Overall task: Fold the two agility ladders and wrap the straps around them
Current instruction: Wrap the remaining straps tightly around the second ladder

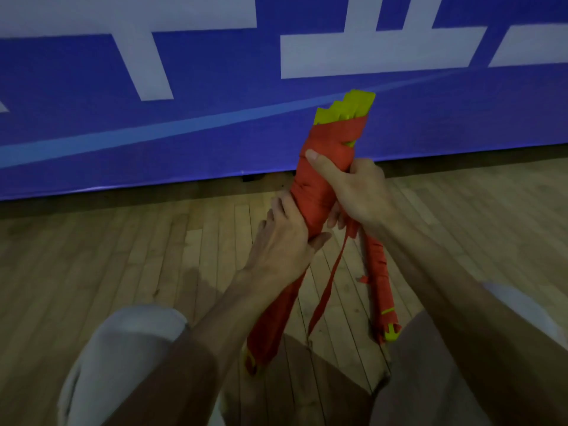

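knee (123, 348) nearest | left hand (278, 241), right hand (359, 192): fingers (278, 207) grip wrapped ladder (325, 167) | strap (327, 290) dangling | second ladder (379, 281) on floor (123, 241)

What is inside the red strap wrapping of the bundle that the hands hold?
At the top, flat yellow-green plastic rungs stick out of the red strap wrapping. Lower down the strap, the left hand and the right hand cover them, so their number is hidden.
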`<action>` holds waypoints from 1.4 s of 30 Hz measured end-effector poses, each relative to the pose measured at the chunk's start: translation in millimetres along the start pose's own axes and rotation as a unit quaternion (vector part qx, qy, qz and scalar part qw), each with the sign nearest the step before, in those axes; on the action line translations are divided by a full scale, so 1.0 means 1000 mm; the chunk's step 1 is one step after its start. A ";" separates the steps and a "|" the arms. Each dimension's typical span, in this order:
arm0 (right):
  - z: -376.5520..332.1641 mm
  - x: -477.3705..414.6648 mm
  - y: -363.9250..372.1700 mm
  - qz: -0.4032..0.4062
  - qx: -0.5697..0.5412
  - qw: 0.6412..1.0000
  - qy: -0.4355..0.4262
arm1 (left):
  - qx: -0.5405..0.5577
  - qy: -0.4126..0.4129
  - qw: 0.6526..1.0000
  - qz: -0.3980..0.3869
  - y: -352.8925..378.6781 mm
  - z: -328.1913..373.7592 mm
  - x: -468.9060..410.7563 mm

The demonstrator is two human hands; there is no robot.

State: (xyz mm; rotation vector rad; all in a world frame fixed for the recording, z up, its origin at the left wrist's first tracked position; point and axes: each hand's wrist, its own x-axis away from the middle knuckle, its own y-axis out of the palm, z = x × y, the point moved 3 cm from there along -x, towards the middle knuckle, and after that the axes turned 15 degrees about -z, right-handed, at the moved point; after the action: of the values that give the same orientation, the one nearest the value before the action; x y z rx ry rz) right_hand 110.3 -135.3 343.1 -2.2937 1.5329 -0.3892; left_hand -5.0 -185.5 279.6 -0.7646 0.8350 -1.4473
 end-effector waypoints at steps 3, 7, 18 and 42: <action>-0.001 0.002 -0.011 -0.004 -0.043 0.998 -0.038 | 0.145 0.088 0.980 -0.101 -0.019 -0.003 0.001; -0.010 0.010 -0.022 -0.049 -0.139 0.982 -0.120 | 0.319 0.136 0.925 -0.157 -0.047 -0.005 0.008; 0.001 0.000 -0.031 -0.205 -0.108 0.963 -0.138 | 0.533 0.066 0.789 -0.300 -0.007 -0.004 0.005; 0.004 -0.003 0.010 -0.006 -0.084 0.996 -0.033 | 0.052 -0.078 0.993 -0.068 -0.013 -0.006 0.000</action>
State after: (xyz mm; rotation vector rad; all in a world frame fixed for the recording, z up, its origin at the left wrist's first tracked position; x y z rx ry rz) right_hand 102.5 -135.0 335.3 -2.4167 1.5727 -0.1916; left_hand -17.0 -185.2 287.2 -0.8551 0.5934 -1.5173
